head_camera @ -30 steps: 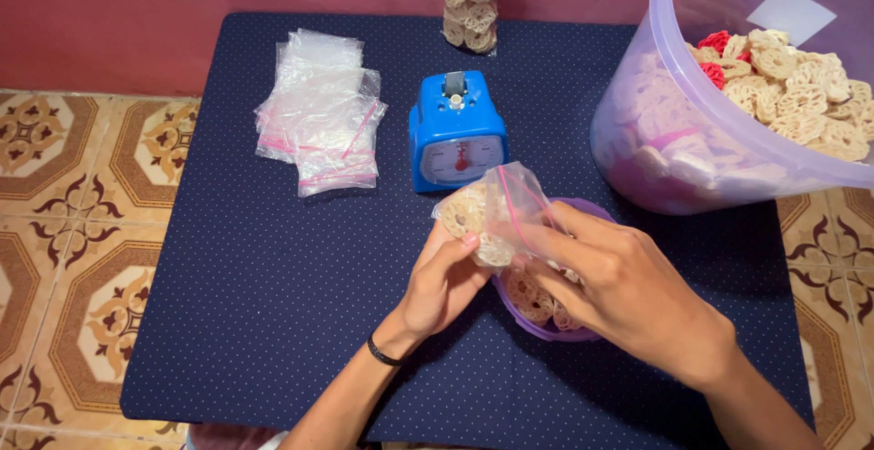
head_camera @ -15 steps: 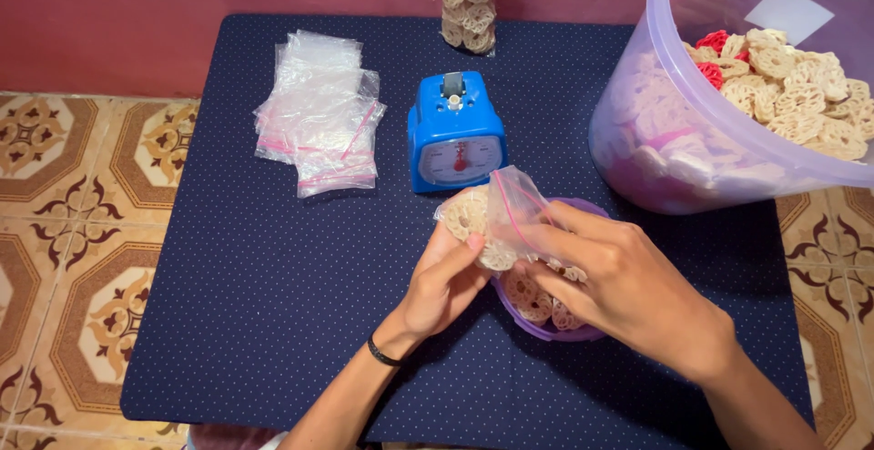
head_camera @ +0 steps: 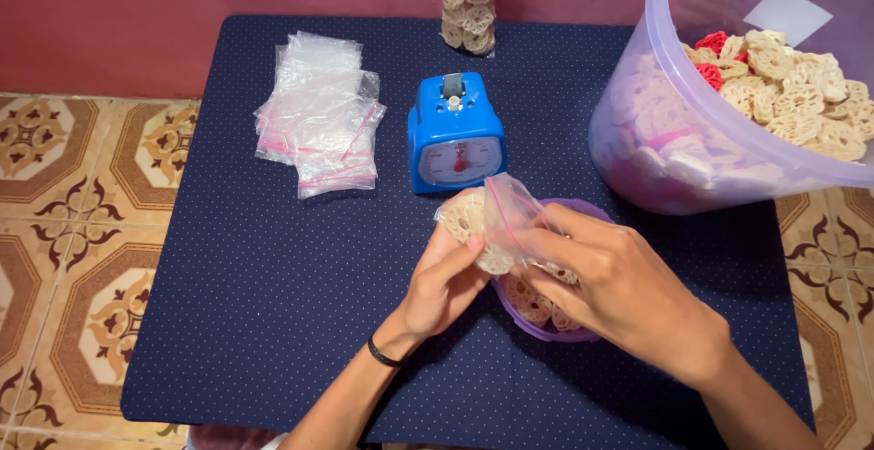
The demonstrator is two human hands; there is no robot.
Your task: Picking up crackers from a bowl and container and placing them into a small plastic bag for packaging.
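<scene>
A small clear zip bag (head_camera: 496, 222) with a pink seal strip holds several pale lattice-shaped crackers. My left hand (head_camera: 443, 283) grips the bag from below and the left. My right hand (head_camera: 612, 286) pinches the bag's right side, its fingers at the mouth. Both hands hover over a small purple bowl (head_camera: 537, 327) that holds more of the same crackers; my right hand hides most of the bowl.
A blue kitchen scale (head_camera: 455, 133) stands behind the hands on the dark blue dotted table (head_camera: 273, 286). A pile of empty zip bags (head_camera: 319, 115) lies at back left. A large purple tub (head_camera: 692, 154) of crackers sits at right. A filled cracker bag (head_camera: 467, 2) stands at the back edge. Patterned floor tiles (head_camera: 64, 259) flank the table.
My hands and the bag stay almost in place over the bowl. The fingers of both hands have shifted slightly on the bag.
</scene>
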